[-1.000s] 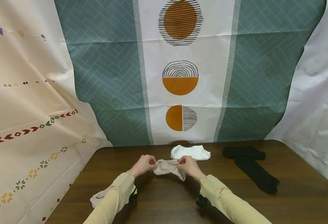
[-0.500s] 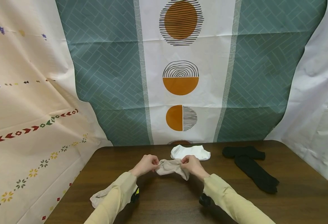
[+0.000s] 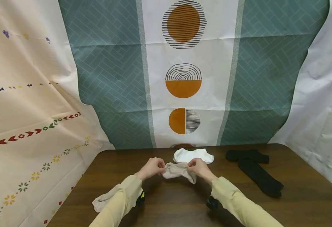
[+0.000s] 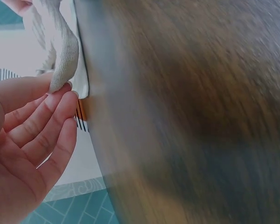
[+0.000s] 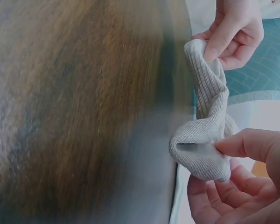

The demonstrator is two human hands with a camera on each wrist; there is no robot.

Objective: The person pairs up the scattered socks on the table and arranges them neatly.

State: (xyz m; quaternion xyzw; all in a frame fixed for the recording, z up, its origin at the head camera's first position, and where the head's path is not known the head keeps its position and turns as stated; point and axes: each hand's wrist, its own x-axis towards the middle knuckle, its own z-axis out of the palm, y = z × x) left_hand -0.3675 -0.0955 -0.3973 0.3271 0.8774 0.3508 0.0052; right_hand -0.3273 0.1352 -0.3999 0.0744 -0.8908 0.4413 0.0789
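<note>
A light beige ribbed sock [image 3: 177, 170] is stretched sideways between both hands, above the table in front of the white sock. My left hand [image 3: 152, 167] pinches one end of it between thumb and fingertips; the left wrist view shows that pinch on the sock's tip [image 4: 65, 60]. At the other end, my right hand [image 3: 200, 169] grips the sock with its thumb on top and fingers beneath. A folded, open loop of the ribbed fabric [image 5: 200, 149] bulges beside the right thumb, and the sock's loose end hangs down there.
Behind the hands a white sock [image 3: 192, 155] lies on the dark wooden table [image 3: 177, 201]. Two black socks [image 3: 260, 178] overlap at the right. Another beige sock [image 3: 101, 201] lies at the left, partly covered by the left sleeve. Patterned cloth [image 3: 120, 94] hangs along the back edge.
Both hands have shifted a little to the right with the beige sock held between them. The socks on the table have stayed in place.
</note>
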